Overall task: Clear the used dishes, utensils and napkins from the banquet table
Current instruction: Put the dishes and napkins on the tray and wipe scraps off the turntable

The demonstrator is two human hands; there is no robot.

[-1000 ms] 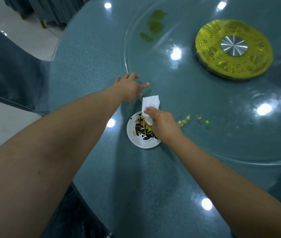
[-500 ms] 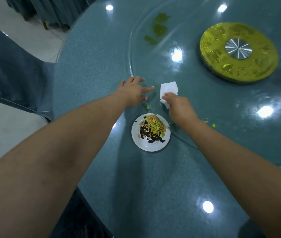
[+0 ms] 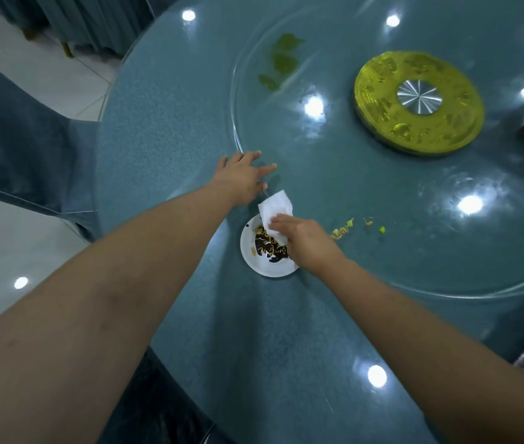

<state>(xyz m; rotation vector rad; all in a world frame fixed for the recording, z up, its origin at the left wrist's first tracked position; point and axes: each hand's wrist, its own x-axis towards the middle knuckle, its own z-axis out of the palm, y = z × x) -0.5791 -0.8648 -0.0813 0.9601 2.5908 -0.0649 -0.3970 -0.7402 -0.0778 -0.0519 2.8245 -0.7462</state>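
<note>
- The right hand (image 3: 305, 241) pinches a white paper napkin (image 3: 275, 208) between thumb and fingers, its fingers curled round the lower part; the napkin's free end stands just beyond the fingertips.
- Directly beneath that hand sits a small white plate (image 3: 255, 261) on the counter (image 3: 254, 347), carrying dark sauce and noodle scraps; the napkin's lower edge hangs over the food and seems to touch it.
- The left hand (image 3: 243, 179) lies flat, fingers spread, holding nothing, at the rim of the glass turntable (image 3: 446, 251), just beyond the plate.
- Loose food scraps (image 3: 343, 230) lie on the glass just right of the right hand.
- The napkin is probably light, soft and easily torn once wet, so bunching it suits it better.
- The plate looks stiff, light and breakable, likely greasy inside; its clean near rim seems the safest hold, kept level.
</note>
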